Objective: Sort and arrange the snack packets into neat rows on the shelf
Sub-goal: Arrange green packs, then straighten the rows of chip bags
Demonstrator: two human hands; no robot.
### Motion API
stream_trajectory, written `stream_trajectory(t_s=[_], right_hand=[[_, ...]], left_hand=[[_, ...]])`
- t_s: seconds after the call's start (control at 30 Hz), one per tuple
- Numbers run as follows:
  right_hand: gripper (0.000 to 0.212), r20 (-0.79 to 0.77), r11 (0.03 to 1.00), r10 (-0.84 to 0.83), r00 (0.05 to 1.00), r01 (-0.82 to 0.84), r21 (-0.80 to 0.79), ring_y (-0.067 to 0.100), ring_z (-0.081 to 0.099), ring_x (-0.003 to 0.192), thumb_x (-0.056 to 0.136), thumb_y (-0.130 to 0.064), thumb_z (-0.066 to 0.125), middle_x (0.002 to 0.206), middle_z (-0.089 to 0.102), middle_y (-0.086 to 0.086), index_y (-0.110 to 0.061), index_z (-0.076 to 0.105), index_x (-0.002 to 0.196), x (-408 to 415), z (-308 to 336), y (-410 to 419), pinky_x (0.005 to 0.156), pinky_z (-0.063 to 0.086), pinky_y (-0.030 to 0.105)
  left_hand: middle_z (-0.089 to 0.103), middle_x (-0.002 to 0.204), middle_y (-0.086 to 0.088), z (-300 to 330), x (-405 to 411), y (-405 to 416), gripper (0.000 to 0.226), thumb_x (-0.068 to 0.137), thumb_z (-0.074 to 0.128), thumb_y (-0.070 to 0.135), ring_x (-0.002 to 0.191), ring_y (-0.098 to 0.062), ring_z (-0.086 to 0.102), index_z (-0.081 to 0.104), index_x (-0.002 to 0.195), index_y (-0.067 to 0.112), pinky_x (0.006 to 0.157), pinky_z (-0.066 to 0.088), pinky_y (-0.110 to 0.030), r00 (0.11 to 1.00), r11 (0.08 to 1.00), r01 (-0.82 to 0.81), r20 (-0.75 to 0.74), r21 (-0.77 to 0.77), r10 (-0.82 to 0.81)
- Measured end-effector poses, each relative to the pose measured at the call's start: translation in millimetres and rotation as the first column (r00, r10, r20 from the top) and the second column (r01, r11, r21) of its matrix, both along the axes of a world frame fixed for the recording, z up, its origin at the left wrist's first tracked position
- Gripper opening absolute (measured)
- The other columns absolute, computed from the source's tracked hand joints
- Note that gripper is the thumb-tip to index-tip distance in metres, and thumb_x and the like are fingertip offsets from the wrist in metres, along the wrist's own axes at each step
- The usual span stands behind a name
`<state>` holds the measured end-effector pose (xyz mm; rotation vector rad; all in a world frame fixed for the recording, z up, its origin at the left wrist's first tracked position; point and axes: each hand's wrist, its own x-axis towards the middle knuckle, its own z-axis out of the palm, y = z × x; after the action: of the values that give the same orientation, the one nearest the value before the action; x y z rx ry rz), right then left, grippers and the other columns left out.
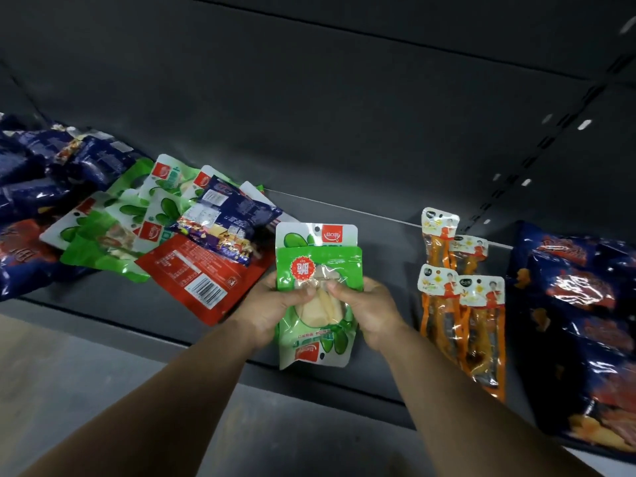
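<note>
Bare shelf (389, 256) between green packet (318, 266), orange packets (457, 297)

The view is dim, the dark shelf (344, 132) swallowing most light. Glare flecks the blue packets (578, 321) at right (their print smeared by blur). Wide-angle distortion bends the edges; the centre stays sharpest.

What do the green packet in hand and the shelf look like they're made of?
Green packet: thin glossy plastic film, likely; it shows glare and a clear window onto pale contents. Both the left hand and the right hand grip it. Shelf: dark, matte, probably painted metal; slotted uprights stand alongside.
</note>
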<state>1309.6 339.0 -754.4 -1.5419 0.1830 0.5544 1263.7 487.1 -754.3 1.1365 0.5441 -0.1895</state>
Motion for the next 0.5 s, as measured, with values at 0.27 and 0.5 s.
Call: stream_trajectory(t_s=[0.27,0.5], right_hand=[[0.056,0.04,0.958,-0.25,0.967,0.253,-0.136,0.019,0.067,0.099,0.068,-0.043,0.082,0.107,0.071,0.001,-0.013,0.066,0.112,-13,16,-69,0.086,0.056,0.034],[0.017,0.056,0.85,-0.503,0.862,0.506,-0.148,0.011,0.068,0.073,0.083,-0.012,0.071,0.087,0.072,0.002,-0.006,0.071,0.1,-37,40,-130,0.066,0.057,0.022]], left_hand=[[0.071,0.1,-0.013,19,24,-65,0.032,0.077,0.069,-0.006,0.086,-0.026,0.068,0.063,0.106,0.004,0.073,0.055,-0.034,0.976,0.976,0.217,-0.025,0.029,-0.216],[0.072,0.091,-0.005,30,35,-135,0.021,0.078,0.072,0.0,0.081,-0.02,0.067,0.066,0.093,0.013,0.072,0.054,-0.033,0.917,0.914,0.398,0.007,0.078,-0.4]])
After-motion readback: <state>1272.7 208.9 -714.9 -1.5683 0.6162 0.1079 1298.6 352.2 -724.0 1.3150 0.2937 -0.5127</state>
